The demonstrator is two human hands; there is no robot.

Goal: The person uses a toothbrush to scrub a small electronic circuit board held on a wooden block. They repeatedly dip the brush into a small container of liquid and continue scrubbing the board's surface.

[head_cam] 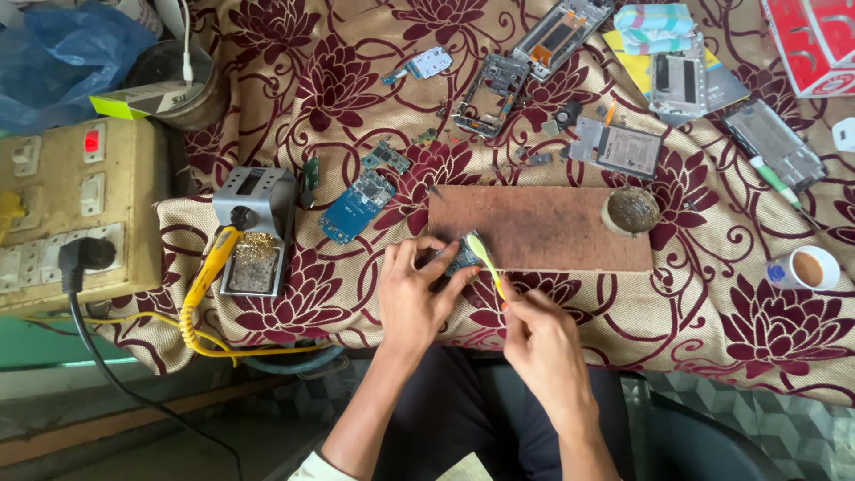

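1. The left hand (411,298) pins a small dark circuit board (460,258) at the brown wooden block's (543,227) near-left corner — fingers curled around it.
2. The right hand (537,334) pinches a yellow-green toothbrush (485,261), bristles on the board — brushing appears underway; next calls for short, light strokes.

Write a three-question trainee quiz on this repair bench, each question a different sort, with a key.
1. True or false: the right hand holds a yellow-handled brush.
2. What does the left hand press against the wooden board? A) a small circuit board B) a cup C) a plug
3. Fill in: the soldering iron rests in its stand to the person's ____.

Key: 1 true. 2 A, the small circuit board. 3 left.
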